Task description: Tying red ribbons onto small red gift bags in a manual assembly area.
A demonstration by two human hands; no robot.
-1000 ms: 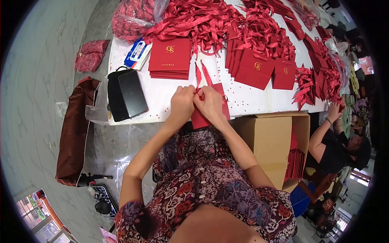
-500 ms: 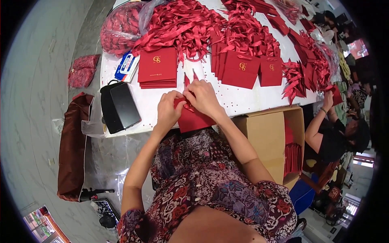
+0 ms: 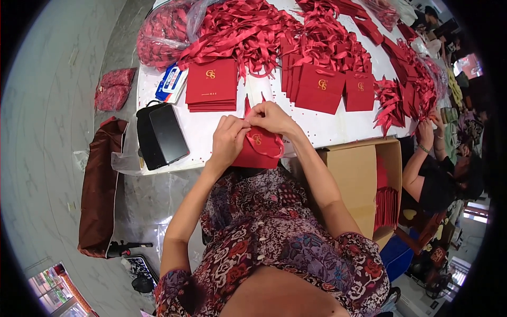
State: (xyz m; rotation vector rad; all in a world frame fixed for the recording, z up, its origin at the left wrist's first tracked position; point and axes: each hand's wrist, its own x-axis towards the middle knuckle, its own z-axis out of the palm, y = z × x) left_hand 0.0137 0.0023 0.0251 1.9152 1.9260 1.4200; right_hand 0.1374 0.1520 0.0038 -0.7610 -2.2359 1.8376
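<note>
A small red paper bag (image 3: 256,158) with a gold emblem lies at the table's near edge, in front of my body. My left hand (image 3: 228,140) grips its upper left edge, fingers closed. Close beside it, my right hand (image 3: 271,118) pinches a red ribbon at the bag's top edge, where both hands' fingertips meet. A loop of ribbon (image 3: 279,148) hangs over the bag's right side. The ribbon's pointed ends stick up beyond my fingers. Just past my hands is a stack of flat red bags (image 3: 211,84).
Red ribbons (image 3: 237,31) are heaped at the back. Bags with ribbon handles (image 3: 319,89) lie to the right. A phone (image 3: 168,133) rests on a black pouch at left, near a blue-and-white packet (image 3: 171,83). An open cardboard box (image 3: 351,185) holds red bags; a co-worker (image 3: 449,171) sits beyond.
The bag's front and its ribbon loop have come into sight from under my hands. My left hand has moved right, closer to my right fingertips. The whole view has shifted slightly.
</note>
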